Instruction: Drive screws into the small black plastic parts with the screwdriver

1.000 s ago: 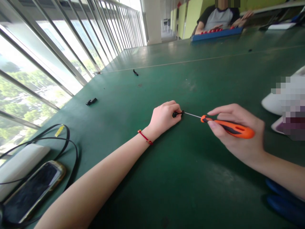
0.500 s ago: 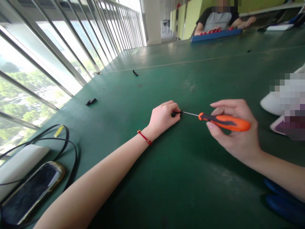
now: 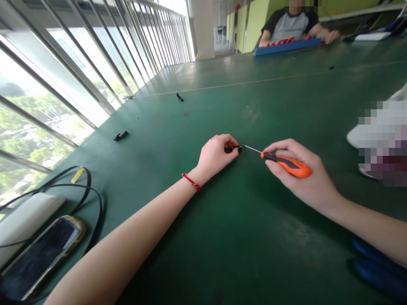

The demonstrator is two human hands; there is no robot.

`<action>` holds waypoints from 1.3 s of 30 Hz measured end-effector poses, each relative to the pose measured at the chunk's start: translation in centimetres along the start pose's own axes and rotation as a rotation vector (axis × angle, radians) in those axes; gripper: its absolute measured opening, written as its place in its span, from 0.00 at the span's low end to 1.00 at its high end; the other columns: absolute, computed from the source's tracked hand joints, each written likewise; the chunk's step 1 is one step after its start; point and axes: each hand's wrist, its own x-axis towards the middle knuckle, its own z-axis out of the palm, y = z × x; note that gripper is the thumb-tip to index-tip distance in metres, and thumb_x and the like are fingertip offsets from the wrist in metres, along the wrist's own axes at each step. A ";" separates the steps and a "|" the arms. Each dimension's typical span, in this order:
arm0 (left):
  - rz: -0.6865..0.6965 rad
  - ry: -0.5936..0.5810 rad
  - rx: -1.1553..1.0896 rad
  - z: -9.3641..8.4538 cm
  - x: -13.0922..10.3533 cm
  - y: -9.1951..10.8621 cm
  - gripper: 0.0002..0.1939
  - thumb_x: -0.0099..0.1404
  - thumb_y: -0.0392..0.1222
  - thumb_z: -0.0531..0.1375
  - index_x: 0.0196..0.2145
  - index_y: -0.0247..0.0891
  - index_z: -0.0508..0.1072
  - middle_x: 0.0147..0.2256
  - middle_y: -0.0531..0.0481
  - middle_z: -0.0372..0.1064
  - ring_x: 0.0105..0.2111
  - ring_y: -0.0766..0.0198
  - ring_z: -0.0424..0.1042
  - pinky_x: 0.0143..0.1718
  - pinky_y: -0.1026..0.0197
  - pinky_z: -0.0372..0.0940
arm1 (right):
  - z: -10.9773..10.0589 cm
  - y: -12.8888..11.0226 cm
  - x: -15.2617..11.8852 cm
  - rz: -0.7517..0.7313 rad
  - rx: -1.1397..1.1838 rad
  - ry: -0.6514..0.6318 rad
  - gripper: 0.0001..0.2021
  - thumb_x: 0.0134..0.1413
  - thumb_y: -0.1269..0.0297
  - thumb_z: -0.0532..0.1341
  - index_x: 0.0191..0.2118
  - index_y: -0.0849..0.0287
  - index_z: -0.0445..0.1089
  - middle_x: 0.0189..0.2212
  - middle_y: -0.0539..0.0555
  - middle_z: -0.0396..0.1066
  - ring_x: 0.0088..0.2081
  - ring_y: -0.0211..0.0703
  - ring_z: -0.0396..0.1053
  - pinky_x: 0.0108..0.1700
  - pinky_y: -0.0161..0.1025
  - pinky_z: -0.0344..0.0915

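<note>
My left hand (image 3: 216, 153), a red bracelet at its wrist, rests on the green table and pinches a small black part (image 3: 235, 148). Most of that part is hidden by the fingers, so its exact kind does not show. In my right hand (image 3: 300, 171) is a screwdriver (image 3: 286, 164) with an orange and dark grey handle, the fingers closed around it near the front. Its thin metal shaft points left, and the tip is just right of the black part, apparently a little apart from it.
Two small black parts (image 3: 121, 136) (image 3: 179, 97) lie farther off to the left. A phone (image 3: 41, 258), a white box (image 3: 33, 214) and a black cable (image 3: 101, 207) occupy the near left. Across the table a person (image 3: 291, 25) sits behind a blue tray (image 3: 288, 47). A railing (image 3: 104, 55) runs along the left.
My right hand has shifted its grip forward on the screwdriver, closing its fingers round the handle. The tip has come off the black part slightly. My left hand has barely moved.
</note>
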 end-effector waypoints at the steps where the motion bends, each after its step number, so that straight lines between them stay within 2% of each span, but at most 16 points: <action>1: -0.010 -0.001 -0.016 0.0 0.0 -0.1 0.06 0.58 0.39 0.57 0.32 0.37 0.73 0.33 0.51 0.73 0.35 0.63 0.70 0.38 0.61 0.66 | 0.0 0.0 0.0 -0.004 -0.001 -0.007 0.08 0.50 0.66 0.61 0.38 0.54 0.67 0.37 0.53 0.73 0.39 0.46 0.73 0.33 0.37 0.69; 9: -0.026 -0.007 -0.094 0.2 0.2 -0.6 0.07 0.58 0.40 0.57 0.33 0.36 0.74 0.33 0.50 0.73 0.33 0.65 0.71 0.36 0.63 0.66 | -0.1 0.0 0.0 0.000 0.003 -0.047 0.09 0.50 0.66 0.61 0.39 0.55 0.67 0.36 0.52 0.73 0.37 0.45 0.73 0.34 0.38 0.69; 12: 0.001 0.058 -0.064 0.1 0.2 -0.4 0.07 0.59 0.39 0.57 0.33 0.36 0.74 0.34 0.50 0.73 0.34 0.65 0.70 0.36 0.63 0.65 | 0.0 0.1 0.0 -0.011 -0.012 -0.032 0.09 0.50 0.65 0.61 0.40 0.55 0.67 0.36 0.52 0.73 0.37 0.44 0.72 0.35 0.38 0.69; 15: 0.113 0.142 0.012 -0.1 -0.1 0.4 0.05 0.59 0.37 0.57 0.32 0.36 0.73 0.34 0.50 0.72 0.36 0.64 0.69 0.39 0.62 0.64 | 0.0 0.3 0.0 -0.056 -0.057 0.015 0.09 0.51 0.63 0.61 0.41 0.54 0.68 0.39 0.53 0.72 0.41 0.46 0.72 0.37 0.38 0.68; 18: 0.267 0.095 0.039 -0.1 -0.7 1.7 0.06 0.60 0.37 0.56 0.33 0.37 0.73 0.35 0.50 0.72 0.37 0.64 0.68 0.41 0.62 0.63 | 0.0 0.4 0.1 -0.119 -0.112 0.040 0.11 0.52 0.63 0.61 0.43 0.54 0.69 0.41 0.53 0.72 0.41 0.46 0.71 0.42 0.41 0.67; 21: 0.336 0.074 -0.001 0.2 -1.3 2.9 0.06 0.61 0.37 0.56 0.34 0.38 0.72 0.35 0.51 0.72 0.36 0.65 0.68 0.40 0.62 0.64 | 0.2 0.5 0.3 -0.146 -0.130 0.034 0.13 0.51 0.66 0.61 0.45 0.54 0.68 0.42 0.54 0.72 0.43 0.46 0.71 0.46 0.42 0.66; 26: 0.309 0.073 -0.064 0.6 -1.7 3.7 0.05 0.60 0.36 0.57 0.33 0.38 0.72 0.34 0.51 0.73 0.37 0.66 0.69 0.40 0.63 0.65 | 0.2 0.8 0.4 -0.127 -0.142 0.016 0.09 0.51 0.67 0.60 0.41 0.55 0.69 0.38 0.53 0.72 0.39 0.46 0.71 0.42 0.43 0.66; 39: 0.243 0.048 -0.064 0.6 -1.5 3.4 0.03 0.58 0.38 0.58 0.31 0.38 0.70 0.32 0.52 0.70 0.35 0.66 0.67 0.38 0.63 0.63 | 0.1 1.5 0.7 -0.122 -0.109 0.006 0.05 0.51 0.67 0.61 0.36 0.55 0.70 0.36 0.51 0.72 0.38 0.44 0.71 0.41 0.40 0.66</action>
